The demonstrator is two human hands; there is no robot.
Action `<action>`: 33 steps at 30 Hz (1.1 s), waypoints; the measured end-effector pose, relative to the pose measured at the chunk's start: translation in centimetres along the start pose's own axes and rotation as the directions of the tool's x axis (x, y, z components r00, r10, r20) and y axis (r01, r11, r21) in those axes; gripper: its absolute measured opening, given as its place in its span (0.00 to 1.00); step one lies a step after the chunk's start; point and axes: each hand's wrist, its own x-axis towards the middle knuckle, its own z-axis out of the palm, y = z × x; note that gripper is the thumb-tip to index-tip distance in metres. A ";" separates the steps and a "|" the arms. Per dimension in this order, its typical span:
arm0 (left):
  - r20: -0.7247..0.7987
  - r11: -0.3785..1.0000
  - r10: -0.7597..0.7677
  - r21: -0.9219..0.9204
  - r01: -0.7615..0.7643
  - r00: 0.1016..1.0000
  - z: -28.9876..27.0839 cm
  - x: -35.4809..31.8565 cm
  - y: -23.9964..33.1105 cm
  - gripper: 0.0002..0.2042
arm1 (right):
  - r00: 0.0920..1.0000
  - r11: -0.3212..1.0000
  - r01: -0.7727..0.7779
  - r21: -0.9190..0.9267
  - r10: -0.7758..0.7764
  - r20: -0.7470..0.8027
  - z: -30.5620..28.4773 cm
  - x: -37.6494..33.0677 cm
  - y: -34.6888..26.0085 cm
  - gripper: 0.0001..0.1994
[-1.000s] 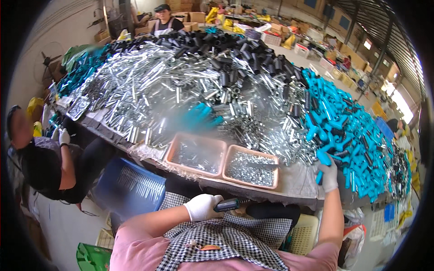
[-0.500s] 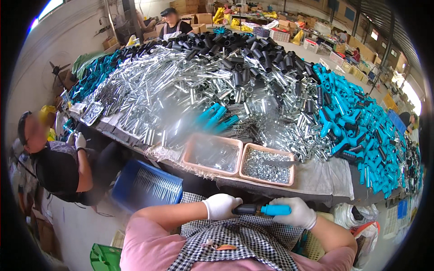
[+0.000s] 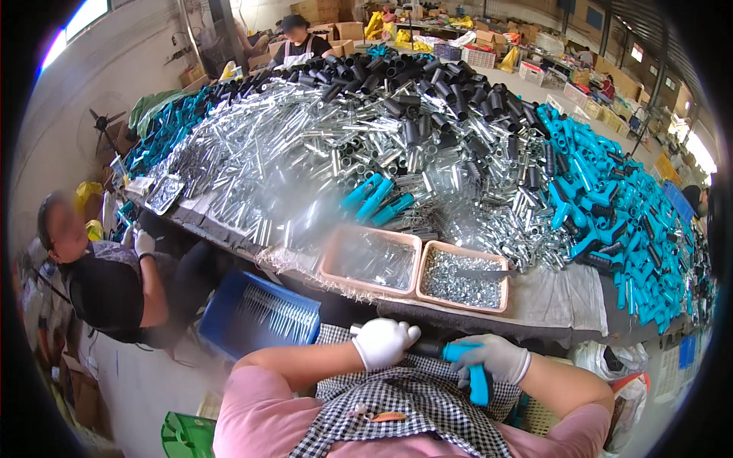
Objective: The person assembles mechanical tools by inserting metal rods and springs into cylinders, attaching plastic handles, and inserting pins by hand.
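Note:
Both hands wear white gloves and are held close together at my waist. My left hand (image 3: 384,344) is closed round a black tube (image 3: 428,349); a short pale end pokes out on that hand's far side. Gripped by my right hand (image 3: 500,357) is a teal angled handle (image 3: 479,384), its grip hanging downward. The tube meets the handle between the hands; whether they are joined cannot be told. Just ahead, at the table edge, stand a pinkish tray (image 3: 330,278) of small clear or silvery pieces and another tray (image 3: 421,293) of small metal parts with a flat dark strip across it.
Piles of metal tubes (image 3: 282,145), black sleeves (image 3: 458,99) and teal handles (image 3: 580,160) cover the table. A blue bin (image 3: 221,336) of metal rods sits left, beside a seated co-worker (image 3: 107,282). Another person (image 3: 298,46) is across the table. A green crate (image 3: 187,435) stands lower left.
The teal handle has turned in my right hand, from lying level to its grip pointing down. A pale end now shows beyond my left hand. The whole view has shifted slightly.

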 end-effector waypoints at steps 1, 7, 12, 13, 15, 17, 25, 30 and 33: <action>-0.116 0.997 0.065 0.052 -0.059 0.991 -0.2 0.4 -0.9 0.15 | 0.867 0.611 -0.469 0.637 0.458 0.199 -0.2 0.7 0.7 0.17; -0.185 0.972 -0.226 -0.110 0.208 0.956 -1.8 0.1 -2.8 0.12 | 0.855 0.872 0.415 -0.260 -0.471 -0.217 2.8 0.4 -4.1 0.29; -0.013 0.952 0.086 -0.292 -0.087 0.996 0.5 -0.2 -0.4 0.12 | 0.393 0.480 0.421 -0.769 -0.861 -0.323 1.3 -0.5 -2.0 0.22; -0.119 0.925 0.135 -0.341 -0.168 0.984 2.3 -0.3 -0.4 0.11 | 0.508 0.689 0.349 -0.635 -0.709 -0.490 -1.0 -0.3 1.6 0.25; -0.328 0.840 -0.209 -0.543 -0.003 0.921 1.5 -0.5 0.0 0.12 | 0.824 0.978 -0.087 -0.188 -0.035 -0.565 -4.1 -0.1 3.2 0.27; -0.224 0.737 -0.444 -0.641 0.212 0.868 0.2 0.3 -0.2 0.12 | 0.462 0.414 0.456 -0.788 -0.867 -0.187 1.1 -0.6 -2.1 0.28; -0.260 0.751 -0.340 -0.653 0.095 0.904 -0.4 0.5 0.2 0.13 | 0.650 0.858 0.267 -0.439 -0.496 -0.576 -0.7 -1.8 1.4 0.23; 0.066 0.891 0.099 -0.450 -0.059 0.993 1.0 -0.4 1.3 0.13 | 0.704 0.814 0.570 0.113 -0.413 -0.578 0.7 -0.9 -1.5 0.17; -0.212 0.668 -0.296 -0.743 0.043 0.931 0.5 1.0 -0.1 0.12 | 0.690 0.903 0.358 -0.236 -0.426 -0.586 -1.3 -1.3 1.3 0.16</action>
